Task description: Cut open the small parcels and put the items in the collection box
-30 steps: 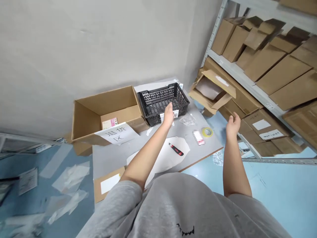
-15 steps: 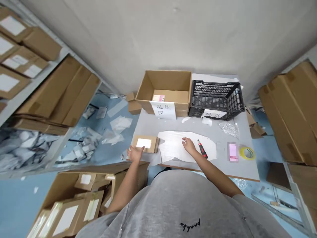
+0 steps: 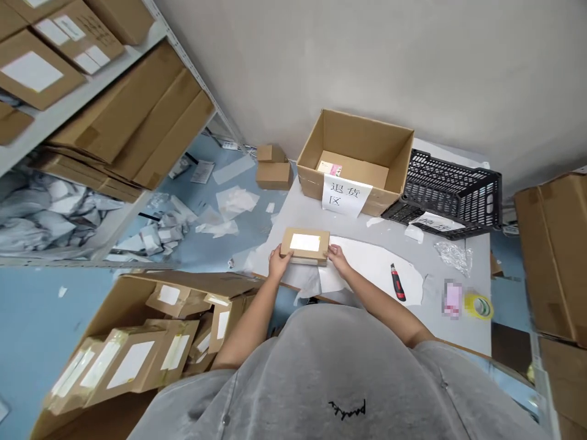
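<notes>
A small flat cardboard box (image 3: 293,239) with a white label is held between both hands at the table's front left. My left hand (image 3: 278,263) grips its left end, thumb on the front edge. At the right end my right hand (image 3: 338,258) closes on the corner. Under and beside the box lies a sheet of white paper (image 3: 367,260). On that sheet, right of my right hand, rests a red and black utility knife (image 3: 397,283).
A large open carton (image 3: 353,140) with a paper sign stands at the table's back, beside a black plastic crate (image 3: 472,189). Yellow tape (image 3: 479,304) lies at the right. On my left, a big box (image 3: 156,284) holds several labelled parcels, below a shelf (image 3: 151,36).
My right hand has moved left from over the paper to the box's right end. The box now sits between both hands, seemingly slightly raised. The view has turned left.
</notes>
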Demonstrator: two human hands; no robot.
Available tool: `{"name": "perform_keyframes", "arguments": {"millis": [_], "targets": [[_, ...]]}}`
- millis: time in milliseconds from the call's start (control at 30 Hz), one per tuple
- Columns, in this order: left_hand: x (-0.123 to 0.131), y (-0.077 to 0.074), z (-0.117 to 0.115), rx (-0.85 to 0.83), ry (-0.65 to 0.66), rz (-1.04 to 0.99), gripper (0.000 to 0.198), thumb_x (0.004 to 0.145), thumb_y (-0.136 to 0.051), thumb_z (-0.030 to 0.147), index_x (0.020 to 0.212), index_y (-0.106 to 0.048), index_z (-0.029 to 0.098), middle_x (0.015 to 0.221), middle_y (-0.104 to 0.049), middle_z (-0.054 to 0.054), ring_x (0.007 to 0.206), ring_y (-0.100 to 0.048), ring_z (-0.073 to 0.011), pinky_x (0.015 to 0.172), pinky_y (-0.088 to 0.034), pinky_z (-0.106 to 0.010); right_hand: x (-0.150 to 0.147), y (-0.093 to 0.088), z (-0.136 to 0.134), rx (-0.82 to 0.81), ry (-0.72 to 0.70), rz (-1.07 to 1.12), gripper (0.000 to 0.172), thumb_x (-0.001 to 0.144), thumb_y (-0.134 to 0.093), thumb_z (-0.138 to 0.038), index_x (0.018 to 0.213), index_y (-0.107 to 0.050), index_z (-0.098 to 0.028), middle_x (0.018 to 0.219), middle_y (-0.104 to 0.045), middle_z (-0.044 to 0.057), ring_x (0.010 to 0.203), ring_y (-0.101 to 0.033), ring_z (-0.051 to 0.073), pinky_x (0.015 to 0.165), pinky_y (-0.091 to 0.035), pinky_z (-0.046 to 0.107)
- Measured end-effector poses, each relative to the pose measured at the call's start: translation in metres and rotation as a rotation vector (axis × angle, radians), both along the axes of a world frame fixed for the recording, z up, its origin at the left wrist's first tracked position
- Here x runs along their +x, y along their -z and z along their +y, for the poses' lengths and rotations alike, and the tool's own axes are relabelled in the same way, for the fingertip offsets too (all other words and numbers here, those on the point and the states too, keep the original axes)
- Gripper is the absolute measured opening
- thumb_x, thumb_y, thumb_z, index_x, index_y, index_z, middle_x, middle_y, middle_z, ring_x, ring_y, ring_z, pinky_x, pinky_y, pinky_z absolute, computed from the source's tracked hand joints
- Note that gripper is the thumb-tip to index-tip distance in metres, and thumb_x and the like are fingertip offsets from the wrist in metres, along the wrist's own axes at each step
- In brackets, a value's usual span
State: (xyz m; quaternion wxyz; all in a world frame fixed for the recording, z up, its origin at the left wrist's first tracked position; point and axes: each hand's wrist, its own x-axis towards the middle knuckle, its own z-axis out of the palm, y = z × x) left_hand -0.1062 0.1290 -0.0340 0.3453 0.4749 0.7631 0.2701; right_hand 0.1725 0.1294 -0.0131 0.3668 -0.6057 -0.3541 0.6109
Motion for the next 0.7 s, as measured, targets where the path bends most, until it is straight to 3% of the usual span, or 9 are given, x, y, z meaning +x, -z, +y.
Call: {"name": "perform_keyframes", "arguments": {"millis": [133, 233, 367, 467, 600, 700], "targets": [[0.042, -0.013, 0.004, 0.103, 0.129, -0.124, 0.075, 0.08, -0.089, 0.048, 0.146, -0.067, 0.019, 0.124, -0.067, -0.012, 0.11, -0.067, -0.0286, 0.104, -0.056, -0.042, 0.065, -0.018, -0.009, 0.143, 0.076, -0.088, 0.085, 0.072, -0.093, -0.047, 0.148, -0.063, -0.024, 0.16, -0.063, 0.016, 0.149, -0.057, 0.034, 0.118, -0.054, 0.052], [0.082, -0.022, 0.018, 0.145, 0.227, -0.169, 0.07, 0.08, -0.09, 0.052, 0.14, -0.072, 0.02, 0.112, -0.063, -0.008, 0.101, -0.066, -0.0255, 0.099, -0.057, -0.039, 0.111, -0.03, -0.018, 0.193, 0.114, -0.216, 0.089, 0.071, -0.094, -0.052, 0.151, -0.065, -0.025, 0.162, -0.061, 0.015, 0.141, -0.062, 0.034, 0.11, -0.059, 0.05], [0.134, -0.023, 0.047, 0.057, 0.268, -0.166, 0.045, 0.092, -0.077, 0.057, 0.116, -0.079, 0.018, 0.103, -0.063, -0.008, 0.102, -0.066, -0.0268, 0.102, -0.055, -0.039, 0.147, -0.03, -0.019, 0.091, 0.225, -0.342, 0.075, 0.081, -0.085, -0.055, 0.145, -0.069, -0.019, 0.143, -0.074, 0.016, 0.124, -0.073, 0.03, 0.109, -0.058, 0.046], [0.167, -0.015, 0.064, -0.058, 0.353, -0.157, 0.034, 0.096, -0.072, 0.052, 0.104, -0.078, 0.019, 0.101, -0.066, -0.009, 0.116, -0.064, -0.0306, 0.109, -0.051, -0.039, 0.158, -0.021, -0.014, -0.043, 0.299, -0.41, 0.061, 0.089, -0.077, -0.052, 0.139, -0.07, -0.017, 0.13, -0.08, 0.015, 0.119, -0.075, 0.027, 0.109, -0.058, 0.044], [0.194, -0.003, 0.07, -0.147, 0.431, -0.203, 0.046, 0.092, -0.077, 0.053, 0.122, -0.073, 0.019, 0.118, -0.072, -0.014, 0.135, -0.06, -0.0342, 0.116, -0.047, -0.042, 0.175, -0.005, -0.022, -0.05, 0.305, -0.438, 0.043, 0.1, -0.063, -0.047, 0.131, -0.07, -0.018, 0.136, -0.078, 0.014, 0.128, -0.071, 0.025, 0.113, -0.055, 0.042], [0.201, 0.004, 0.065, -0.139, 0.415, -0.251, 0.059, 0.095, -0.076, 0.057, 0.138, -0.066, 0.017, 0.131, -0.074, -0.017, 0.137, -0.062, -0.0349, 0.117, -0.048, -0.045, 0.199, 0.006, -0.053, -0.092, 0.381, -0.644, 0.038, 0.103, -0.054, -0.038, 0.127, -0.072, -0.016, 0.141, -0.073, 0.018, 0.135, -0.066, 0.027, 0.121, -0.048, 0.044]]}}
